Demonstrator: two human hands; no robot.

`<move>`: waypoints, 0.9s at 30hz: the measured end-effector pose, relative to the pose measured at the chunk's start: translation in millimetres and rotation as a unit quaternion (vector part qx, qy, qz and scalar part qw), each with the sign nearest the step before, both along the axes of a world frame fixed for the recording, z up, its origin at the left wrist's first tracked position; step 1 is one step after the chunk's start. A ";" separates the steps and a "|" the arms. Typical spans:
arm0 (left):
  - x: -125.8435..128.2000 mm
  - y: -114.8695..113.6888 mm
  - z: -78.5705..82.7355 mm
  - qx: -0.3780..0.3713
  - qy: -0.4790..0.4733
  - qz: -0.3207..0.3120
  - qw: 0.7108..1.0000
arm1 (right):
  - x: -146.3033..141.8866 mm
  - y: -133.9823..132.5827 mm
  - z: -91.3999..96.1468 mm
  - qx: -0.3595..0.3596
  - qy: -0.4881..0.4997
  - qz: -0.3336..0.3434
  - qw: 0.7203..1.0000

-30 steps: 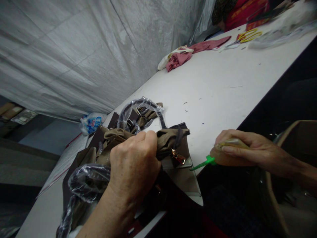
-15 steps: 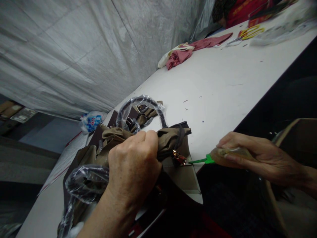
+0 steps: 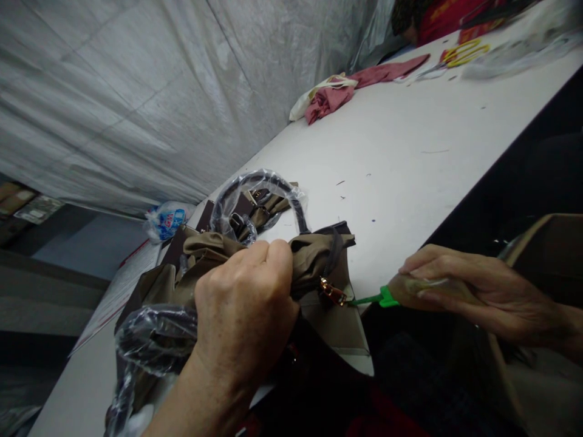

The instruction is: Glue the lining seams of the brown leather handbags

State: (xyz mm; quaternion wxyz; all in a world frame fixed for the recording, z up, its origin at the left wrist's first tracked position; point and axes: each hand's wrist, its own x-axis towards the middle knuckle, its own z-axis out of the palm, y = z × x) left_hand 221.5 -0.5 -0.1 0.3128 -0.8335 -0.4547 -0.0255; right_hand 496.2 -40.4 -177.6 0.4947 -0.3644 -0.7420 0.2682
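Observation:
My left hand (image 3: 248,297) is closed in a fist on the bunched olive-brown fabric of a handbag (image 3: 314,258). Plastic film wraps the bag's dark handles (image 3: 259,179). A metal zipper pull (image 3: 331,292) hangs at the bag's right end, above a light panel. In my right hand (image 3: 483,291) is a soft, yellowish squeeze bottle (image 3: 414,290) with a green nozzle (image 3: 388,297). The thin nozzle tip points left, beside the zipper pull; whether it touches is hard to tell. My left fist hides the middle of the bag.
More brown bag pieces (image 3: 262,212) lie behind the handle on the white table (image 3: 401,158). Farther back are a pink cloth (image 3: 330,100), yellow-handled scissors (image 3: 464,53) and a person in red (image 3: 449,21). A blue-printed plastic bag (image 3: 168,220) sits at the left. A cardboard box (image 3: 542,237) stands at the right.
The zipper pull has shifted slightly right and now lies close against the nozzle tip. Both hands keep their grips almost unchanged.

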 end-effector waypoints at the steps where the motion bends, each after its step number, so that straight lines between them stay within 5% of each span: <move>1: 0.3 -0.2 0.0 0.005 0.001 -0.004 1.000 | 0.9 0.0 -0.6 -0.007 -0.004 0.012 1.000; 12: -1.1 -4.4 1.6 0.040 -0.008 -0.057 0.998 | 0.5 -3.7 -3.9 -0.023 -0.011 0.048 0.999; 16: -1.9 -4.9 2.6 0.048 -0.010 -0.061 0.997 | 0.9 -4.9 -1.5 0.002 0.001 -0.015 1.000; 20: -2.4 -6.2 4.4 0.053 -0.011 -0.070 0.996 | -2.9 -9.3 1.6 -0.032 -0.003 0.044 0.998; 24: -3.9 -8.3 6.9 0.045 -0.017 -0.071 0.996 | -5.0 -17.6 -1.0 -0.030 0.018 -0.003 0.999; 27: -5.9 -9.8 8.9 0.031 -0.018 -0.070 0.997 | -3.6 -20.9 -2.9 -0.057 -0.002 0.042 0.998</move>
